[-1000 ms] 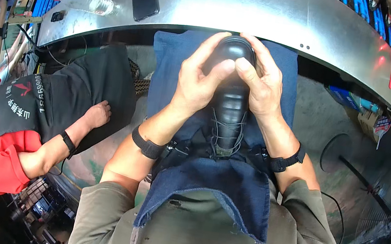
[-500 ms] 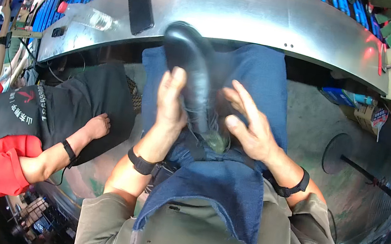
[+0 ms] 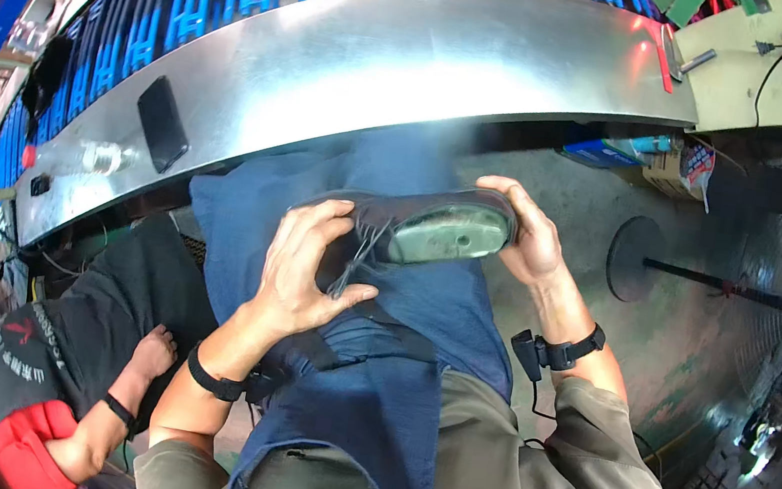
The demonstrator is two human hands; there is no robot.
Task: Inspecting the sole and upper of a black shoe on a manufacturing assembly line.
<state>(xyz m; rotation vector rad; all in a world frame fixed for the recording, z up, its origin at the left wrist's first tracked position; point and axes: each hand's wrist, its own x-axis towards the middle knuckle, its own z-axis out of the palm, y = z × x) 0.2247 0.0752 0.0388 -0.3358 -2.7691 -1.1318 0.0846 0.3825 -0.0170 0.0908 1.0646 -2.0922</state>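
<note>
I hold a dark lace-up shoe on its side over my lap, its opening and pale insole turned toward me. My left hand grips the laced front part, fingers spread over the upper, with loose laces hanging under the thumb. My right hand clasps the heel end from the right. A blue apron covers my lap beneath the shoe. Both wrists wear dark bands.
A curved shiny metal bench runs across the top, with a black phone and a clear bottle on it. Another person in black and red sits at lower left, a hand resting on a knee. A round-based stand is on the floor at right.
The shoe has been turned from upright, toe pointing away, to lying sideways with its opening facing me. My right hand slid to the heel; my left stayed on the front.
</note>
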